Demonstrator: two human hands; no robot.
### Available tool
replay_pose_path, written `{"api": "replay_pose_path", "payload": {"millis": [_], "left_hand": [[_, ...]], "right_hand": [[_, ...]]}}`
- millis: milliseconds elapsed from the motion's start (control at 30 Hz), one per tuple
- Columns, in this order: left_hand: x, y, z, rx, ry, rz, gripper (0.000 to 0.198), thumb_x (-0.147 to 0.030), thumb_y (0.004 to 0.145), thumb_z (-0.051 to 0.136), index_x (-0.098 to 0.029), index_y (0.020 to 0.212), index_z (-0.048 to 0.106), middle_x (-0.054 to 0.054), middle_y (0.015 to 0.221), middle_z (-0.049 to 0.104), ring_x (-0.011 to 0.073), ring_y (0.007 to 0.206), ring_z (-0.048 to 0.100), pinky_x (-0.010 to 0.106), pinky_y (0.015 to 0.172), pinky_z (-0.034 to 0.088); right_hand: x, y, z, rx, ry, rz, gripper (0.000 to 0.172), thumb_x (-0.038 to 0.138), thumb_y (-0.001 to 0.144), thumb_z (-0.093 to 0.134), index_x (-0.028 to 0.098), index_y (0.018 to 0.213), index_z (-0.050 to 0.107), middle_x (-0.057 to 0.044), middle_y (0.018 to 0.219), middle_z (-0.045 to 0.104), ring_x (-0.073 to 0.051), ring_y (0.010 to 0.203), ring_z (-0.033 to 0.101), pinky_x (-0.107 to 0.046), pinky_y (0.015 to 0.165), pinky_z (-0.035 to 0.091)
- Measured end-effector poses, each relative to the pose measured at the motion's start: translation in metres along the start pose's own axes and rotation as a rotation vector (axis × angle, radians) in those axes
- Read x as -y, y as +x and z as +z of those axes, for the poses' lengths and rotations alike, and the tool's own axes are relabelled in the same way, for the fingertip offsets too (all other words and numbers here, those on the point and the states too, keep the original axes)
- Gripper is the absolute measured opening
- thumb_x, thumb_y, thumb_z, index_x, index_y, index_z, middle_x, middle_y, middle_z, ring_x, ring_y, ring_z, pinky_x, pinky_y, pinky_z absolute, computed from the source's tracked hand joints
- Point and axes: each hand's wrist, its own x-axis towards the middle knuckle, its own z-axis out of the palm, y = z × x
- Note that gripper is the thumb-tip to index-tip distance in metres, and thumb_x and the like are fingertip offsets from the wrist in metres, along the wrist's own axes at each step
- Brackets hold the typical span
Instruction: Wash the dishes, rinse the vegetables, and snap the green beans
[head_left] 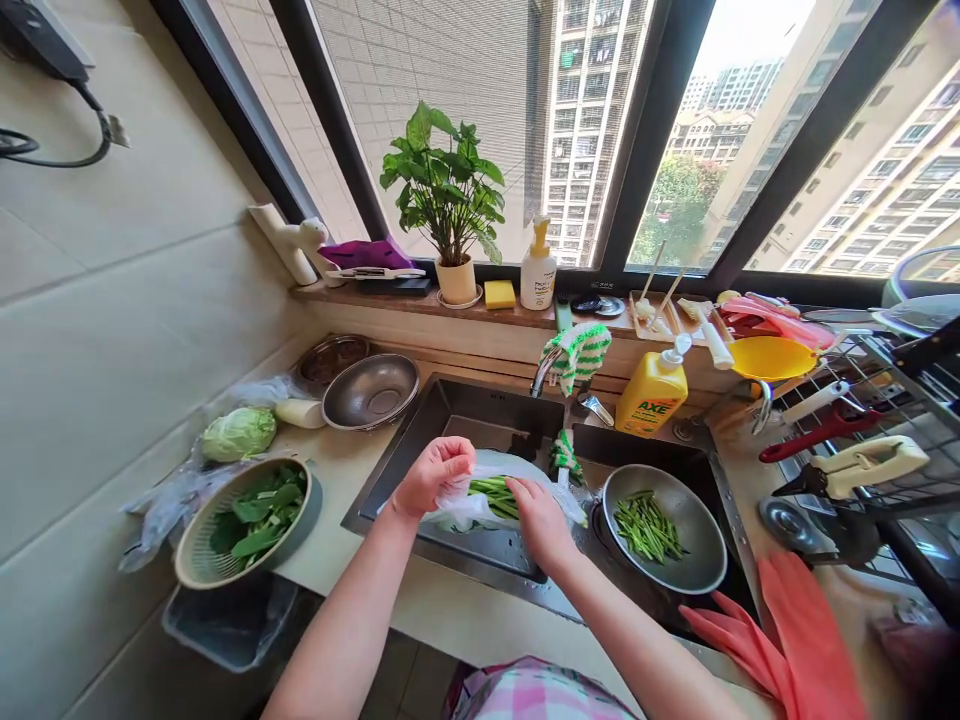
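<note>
Over the left sink basin (480,400) is a thin clear plastic bag (461,508) with long green stalks (495,497) inside. My left hand (435,478) pinches the bag's left edge between closed fingers. My right hand (541,525) lies on the right part of the bag and the stalks, palm down, its fingers together; whether it grips them is hard to tell. In the right basin a metal bowl (705,530) holds cut green pieces (649,527).
At left are a colander (196,560) of leafy greens, a cabbage (240,434) and a steel strainer (373,392). A faucet (541,372) with a striped cloth (585,352) rises behind. A yellow bottle (651,398), red gloves (806,635) and a dish rack (900,420) stand right.
</note>
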Motion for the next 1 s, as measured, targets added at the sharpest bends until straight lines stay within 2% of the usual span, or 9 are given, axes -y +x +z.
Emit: {"api": "replay_pose_path", "payload": {"millis": [100, 200, 333, 400, 467, 600, 767, 900, 1000], "left_hand": [[0.013, -0.010, 0.015, 0.014, -0.200, 0.060, 0.043, -0.050, 0.057, 0.074, -0.016, 0.059, 0.047, -0.008, 0.041, 0.033, 0.0020, 0.033, 0.022, 0.016, 0.034, 0.017], [0.037, -0.025, 0.029, 0.090, -0.311, -0.038, 0.041, -0.048, 0.060, 0.072, -0.017, 0.066, 0.046, -0.008, 0.045, 0.035, 0.0025, 0.036, 0.027, 0.015, 0.038, 0.023], [0.074, -0.037, 0.039, 0.063, 0.035, -0.303, 0.029, -0.040, 0.071, 0.064, -0.017, 0.078, 0.048, -0.003, 0.061, 0.048, 0.0075, 0.050, 0.044, 0.020, 0.051, 0.037], [0.084, -0.037, 0.042, -0.048, 0.453, -0.264, 0.020, -0.032, 0.073, 0.060, -0.018, 0.085, 0.052, -0.001, 0.069, 0.053, 0.0122, 0.061, 0.051, 0.025, 0.059, 0.043], [0.084, -0.033, 0.049, -0.067, 0.817, -0.053, 0.024, -0.020, 0.072, 0.057, -0.020, 0.097, 0.057, 0.003, 0.088, 0.060, 0.0186, 0.084, 0.056, 0.033, 0.078, 0.045], [0.072, -0.024, 0.079, 0.342, 0.907, 0.278, 0.029, -0.011, 0.079, 0.046, -0.021, 0.100, 0.063, 0.006, 0.109, 0.061, 0.0194, 0.106, 0.052, 0.035, 0.096, 0.038], [0.061, -0.009, 0.126, 0.646, 0.652, 0.056, 0.025, -0.023, 0.081, 0.054, -0.018, 0.103, 0.063, 0.005, 0.093, 0.067, 0.0155, 0.084, 0.060, 0.027, 0.077, 0.046], [0.058, 0.010, 0.162, 0.571, 0.581, -0.001, 0.020, -0.025, 0.075, 0.059, -0.014, 0.091, 0.065, 0.003, 0.076, 0.065, 0.0134, 0.068, 0.057, 0.024, 0.065, 0.045], [0.062, 0.028, 0.189, 0.463, 0.505, -0.069, 0.020, -0.029, 0.073, 0.060, -0.011, 0.080, 0.064, 0.004, 0.068, 0.062, 0.0132, 0.062, 0.055, 0.025, 0.060, 0.045]], "right_hand": [[0.008, -0.004, -0.015, 0.087, -0.153, 0.090, 0.029, 0.014, 0.083, 0.044, 0.020, 0.102, 0.064, -0.011, 0.094, 0.069, -0.026, 0.087, 0.063, -0.034, 0.076, 0.045], [0.000, -0.029, -0.024, 0.234, -0.236, 0.189, 0.024, 0.018, 0.084, 0.043, 0.020, 0.091, 0.066, -0.010, 0.084, 0.070, -0.025, 0.080, 0.064, -0.031, 0.068, 0.044], [-0.020, -0.071, -0.026, 0.348, -0.157, 0.217, 0.026, 0.014, 0.081, 0.045, 0.019, 0.095, 0.066, -0.008, 0.094, 0.070, -0.024, 0.087, 0.063, -0.029, 0.072, 0.043], [-0.026, -0.084, -0.027, 0.291, -0.088, 0.190, 0.028, 0.015, 0.082, 0.045, 0.020, 0.100, 0.065, -0.007, 0.102, 0.068, -0.022, 0.093, 0.061, -0.029, 0.078, 0.042], [-0.027, -0.092, -0.030, 0.256, -0.041, 0.179, 0.027, 0.018, 0.085, 0.043, 0.020, 0.099, 0.066, -0.007, 0.102, 0.067, -0.022, 0.094, 0.060, -0.029, 0.079, 0.042], [-0.023, -0.108, -0.045, 0.220, 0.068, 0.159, 0.025, 0.024, 0.086, 0.043, 0.021, 0.097, 0.065, -0.007, 0.095, 0.067, -0.022, 0.086, 0.060, -0.031, 0.073, 0.043], [-0.025, -0.134, -0.093, 0.029, 0.570, 0.221, 0.010, 0.028, 0.080, 0.055, 0.020, 0.085, 0.057, -0.001, 0.077, 0.062, -0.015, 0.070, 0.055, -0.026, 0.063, 0.042], [-0.039, -0.143, -0.133, -0.109, 1.086, 0.356, 0.026, 0.040, 0.075, 0.064, 0.020, 0.087, 0.052, -0.001, 0.073, 0.061, -0.014, 0.064, 0.056, -0.025, 0.057, 0.042], [-0.054, -0.139, -0.147, -0.366, 1.195, 0.385, 0.031, 0.045, 0.072, 0.066, 0.020, 0.087, 0.055, -0.001, 0.074, 0.062, -0.014, 0.065, 0.057, -0.026, 0.060, 0.043]]}}
